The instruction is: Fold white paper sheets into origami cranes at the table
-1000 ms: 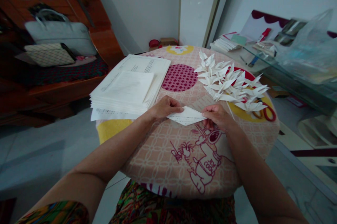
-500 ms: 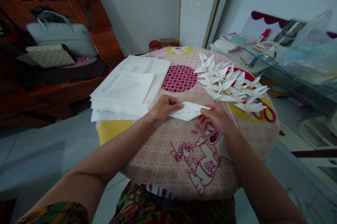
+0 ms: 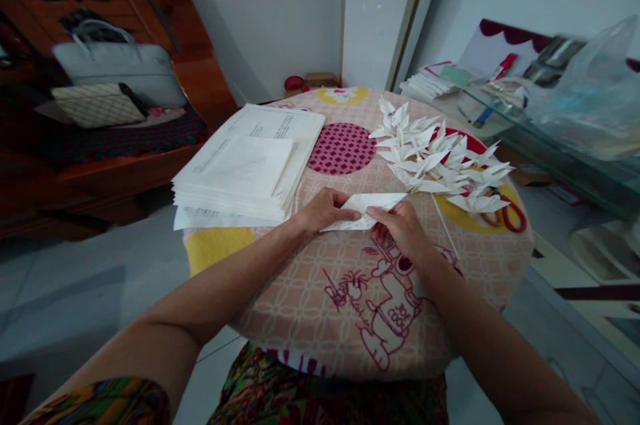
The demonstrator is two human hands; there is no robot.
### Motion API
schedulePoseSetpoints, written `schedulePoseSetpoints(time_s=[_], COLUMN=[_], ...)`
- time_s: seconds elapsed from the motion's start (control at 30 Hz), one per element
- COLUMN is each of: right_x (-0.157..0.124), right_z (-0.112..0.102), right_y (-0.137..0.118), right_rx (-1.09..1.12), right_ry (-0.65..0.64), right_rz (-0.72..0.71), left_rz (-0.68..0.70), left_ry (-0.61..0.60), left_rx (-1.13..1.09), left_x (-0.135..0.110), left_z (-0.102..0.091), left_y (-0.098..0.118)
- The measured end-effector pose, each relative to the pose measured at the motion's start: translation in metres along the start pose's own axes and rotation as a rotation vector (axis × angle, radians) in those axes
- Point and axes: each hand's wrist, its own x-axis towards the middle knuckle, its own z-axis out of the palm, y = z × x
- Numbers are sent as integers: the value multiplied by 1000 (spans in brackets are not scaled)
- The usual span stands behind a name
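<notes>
A small folded sheet of white paper point(image 3: 373, 202), with printed lines on it, is held level just above the near middle of the table. My left hand point(image 3: 327, 209) pinches its left part, thumb on top. On its near edge, right of the middle, the thumb of my right hand point(image 3: 400, 222) presses down with the fingers curled underneath. Beyond my right hand lies a cluster of folded white paper cranes point(image 3: 435, 155). Left of my left hand rests a stack of printed paper point(image 3: 240, 165), topped by smaller square sheets point(image 3: 255, 162).
A patterned cloth covers the round table point(image 3: 310, 305). Scissors point(image 3: 513, 215) with red handles lie at its right edge, partly under the cranes. A thin white stick point(image 3: 445, 226) is beside my right wrist. A glass shelf point(image 3: 550, 152) with a plastic bag stands at right.
My right hand has slid left along the folded paper, from its right tip to nearer the middle. The paper's outline has changed, and more of the thin white stick shows.
</notes>
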Motion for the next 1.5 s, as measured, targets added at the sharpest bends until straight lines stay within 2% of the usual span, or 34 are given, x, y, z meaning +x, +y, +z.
schedulePoseSetpoints(time_s=[0.17,0.33,0.4,0.53,0.83,1.0,1.27,1.5], right_x=[-1,0,-1,-4,-6,-7,-4,-9], right_z=[1,-2,-3,-2,-8,-8,-7,-5], right_y=[-3,-10,-11,-8,-9,-10,-4,-13], right_rx=[-28,83,89,6,45,17,-19,56], right_ry=[-12,103,55,-132,28,98,89,7], right_rz=[-2,17,41,109,87,80,53,153], left_rz=[-41,-69,-54,-31,-63,-18,-19,-32], left_ry=[-10,9,19,-20,-155,-159,-195,-251], left_rx=[-75,-191,-220,-233,-192,-131,-79,-79], left_x=[-1,0,0,1,2,0,4,0], left_z=[3,3,4,3,-12,-17,-15,-23], left_y=[1,1,2,0,-2,-1,-5,0])
